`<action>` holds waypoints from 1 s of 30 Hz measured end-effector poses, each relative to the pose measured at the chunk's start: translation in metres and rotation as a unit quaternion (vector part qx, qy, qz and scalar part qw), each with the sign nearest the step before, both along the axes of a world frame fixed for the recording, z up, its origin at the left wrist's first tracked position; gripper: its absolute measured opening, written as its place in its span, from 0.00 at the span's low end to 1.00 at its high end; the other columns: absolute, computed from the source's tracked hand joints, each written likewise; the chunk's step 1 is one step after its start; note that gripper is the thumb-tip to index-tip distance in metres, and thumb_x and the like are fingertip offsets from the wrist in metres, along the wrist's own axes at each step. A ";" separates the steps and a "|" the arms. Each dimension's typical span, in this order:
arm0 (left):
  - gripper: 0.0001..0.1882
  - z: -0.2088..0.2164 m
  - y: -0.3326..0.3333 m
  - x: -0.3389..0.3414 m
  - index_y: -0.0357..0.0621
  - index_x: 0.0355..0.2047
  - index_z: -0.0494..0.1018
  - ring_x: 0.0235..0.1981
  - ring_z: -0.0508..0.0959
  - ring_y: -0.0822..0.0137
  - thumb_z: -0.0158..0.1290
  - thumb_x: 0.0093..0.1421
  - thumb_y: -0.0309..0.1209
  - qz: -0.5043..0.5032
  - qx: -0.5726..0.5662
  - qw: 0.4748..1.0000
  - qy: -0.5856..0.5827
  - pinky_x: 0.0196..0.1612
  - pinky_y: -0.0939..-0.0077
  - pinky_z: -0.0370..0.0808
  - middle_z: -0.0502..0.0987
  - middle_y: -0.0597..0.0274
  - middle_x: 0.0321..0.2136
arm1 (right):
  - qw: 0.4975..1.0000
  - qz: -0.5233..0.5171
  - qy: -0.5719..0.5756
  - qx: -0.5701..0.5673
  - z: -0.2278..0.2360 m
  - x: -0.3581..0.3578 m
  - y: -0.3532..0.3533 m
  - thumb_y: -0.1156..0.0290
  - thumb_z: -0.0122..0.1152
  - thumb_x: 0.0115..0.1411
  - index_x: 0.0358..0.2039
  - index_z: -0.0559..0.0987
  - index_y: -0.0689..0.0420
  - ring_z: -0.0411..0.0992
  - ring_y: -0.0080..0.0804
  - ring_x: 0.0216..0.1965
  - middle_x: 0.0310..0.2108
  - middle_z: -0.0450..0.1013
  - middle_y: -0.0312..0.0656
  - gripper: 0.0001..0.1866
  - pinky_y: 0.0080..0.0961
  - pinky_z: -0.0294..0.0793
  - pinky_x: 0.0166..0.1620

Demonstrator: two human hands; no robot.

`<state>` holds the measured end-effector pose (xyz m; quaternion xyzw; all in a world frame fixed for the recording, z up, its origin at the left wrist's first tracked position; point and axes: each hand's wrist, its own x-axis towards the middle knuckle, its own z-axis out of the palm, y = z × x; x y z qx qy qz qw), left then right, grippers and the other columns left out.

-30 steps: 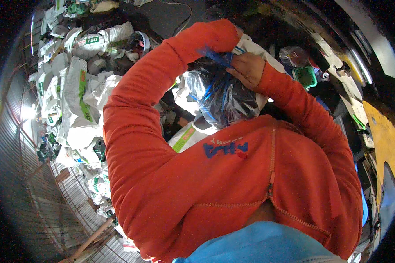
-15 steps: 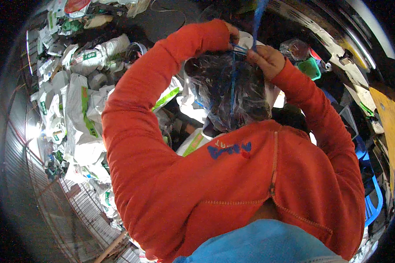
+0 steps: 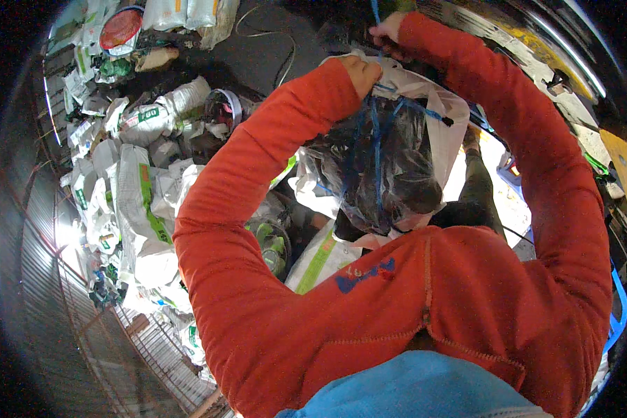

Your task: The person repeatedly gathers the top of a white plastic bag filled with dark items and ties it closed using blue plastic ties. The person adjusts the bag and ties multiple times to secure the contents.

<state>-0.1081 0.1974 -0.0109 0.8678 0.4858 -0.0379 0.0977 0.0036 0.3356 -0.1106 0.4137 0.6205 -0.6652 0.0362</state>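
Observation:
In front of my body stands a bundle (image 3: 397, 164) of dark contents in clear plastic, with whitish plastic at its sides and blue string (image 3: 377, 146) tied around it. My left hand (image 3: 362, 75) is closed at the bundle's top edge, by the string; its fingertips are partly hidden, so what it pinches is unclear. Just beyond the top, my right hand (image 3: 389, 33) is closed on the blue string, which runs upward out of view. A loose-looking string end lies over the whitish plastic on the right side.
Many white sacks with green marks (image 3: 139, 202) pile up on the left. A round red-topped container (image 3: 121, 31) stands far left, near a thin cord (image 3: 289, 59) on the dark floor. A yellow panel (image 3: 620, 157) and blue plastic furniture (image 3: 618, 310) edge the right side.
My right hand has moved away from my left, farther out and left, with the string. My left hand has shifted slightly nearer on the bundle's top. More of the bundle shows.

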 end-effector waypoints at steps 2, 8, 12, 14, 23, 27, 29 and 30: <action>0.07 0.001 0.003 0.002 0.43 0.30 0.68 0.30 0.74 0.51 0.45 0.50 0.28 0.023 -0.005 1.000 -0.007 0.32 0.60 0.72 0.74 0.52 0.26 | 0.999 -0.020 -0.022 -0.037 -0.007 -0.017 0.005 0.56 0.51 0.55 0.18 0.73 0.54 0.66 0.31 0.13 0.15 0.67 0.41 0.16 0.31 0.63 0.15; 0.07 -0.004 0.002 -0.005 0.43 0.29 0.70 0.31 0.74 0.50 0.48 0.52 0.32 0.014 -0.020 1.000 -0.003 0.34 0.59 0.71 0.74 0.50 0.27 | 0.993 -0.038 -0.038 -0.101 -0.010 -0.024 0.009 0.61 0.50 0.55 0.28 0.77 0.57 0.70 0.37 0.24 0.22 0.72 0.44 0.13 0.37 0.68 0.27; 0.07 -0.003 0.003 -0.006 0.43 0.26 0.72 0.30 0.75 0.52 0.47 0.52 0.32 -0.031 0.038 0.999 -0.018 0.33 0.61 0.72 0.75 0.51 0.28 | 1.000 0.004 -0.023 0.013 -0.006 -0.030 0.012 0.60 0.50 0.53 0.30 0.77 0.57 0.71 0.40 0.27 0.26 0.72 0.46 0.14 0.37 0.69 0.30; 0.08 -0.001 0.006 -0.001 0.44 0.28 0.73 0.33 0.75 0.53 0.47 0.50 0.31 -0.029 0.033 0.998 0.039 0.35 0.62 0.72 0.75 0.51 0.30 | 0.991 0.047 -0.036 0.121 -0.003 -0.040 0.019 0.60 0.50 0.53 0.31 0.77 0.57 0.71 0.41 0.29 0.28 0.72 0.46 0.15 0.36 0.70 0.31; 0.14 0.003 0.007 0.010 0.47 0.35 0.75 0.44 0.72 0.54 0.46 0.48 0.31 -0.039 0.016 0.992 0.117 0.44 0.65 0.70 0.74 0.54 0.40 | 0.890 0.082 -0.102 0.436 0.015 -0.042 -0.001 0.53 0.49 0.53 0.35 0.78 0.58 0.72 0.47 0.37 0.36 0.73 0.50 0.21 0.37 0.70 0.38; 0.13 -0.001 0.008 0.004 0.50 0.34 0.76 0.40 0.74 0.55 0.45 0.50 0.34 -0.046 0.080 0.983 0.158 0.40 0.64 0.72 0.76 0.57 0.36 | 0.779 0.186 -0.089 0.593 0.048 -0.017 -0.024 0.63 0.53 0.45 0.26 0.79 0.56 0.73 0.46 0.30 0.27 0.73 0.49 0.12 0.35 0.71 0.32; 0.13 0.001 0.010 0.002 0.51 0.34 0.76 0.39 0.75 0.55 0.45 0.50 0.35 -0.094 0.094 0.970 0.203 0.38 0.63 0.73 0.76 0.58 0.34 | 0.798 0.183 -0.145 0.556 0.064 -0.009 -0.033 0.52 0.45 0.56 0.34 0.78 0.59 0.73 0.44 0.35 0.32 0.74 0.50 0.23 0.36 0.70 0.37; 0.13 0.002 0.011 0.001 0.51 0.34 0.76 0.39 0.75 0.55 0.45 0.51 0.35 -0.107 0.093 0.970 0.199 0.38 0.63 0.73 0.76 0.58 0.35 | 0.806 0.173 -0.160 0.543 0.070 -0.006 -0.037 0.52 0.46 0.56 0.34 0.78 0.59 0.73 0.44 0.35 0.32 0.74 0.50 0.23 0.36 0.70 0.37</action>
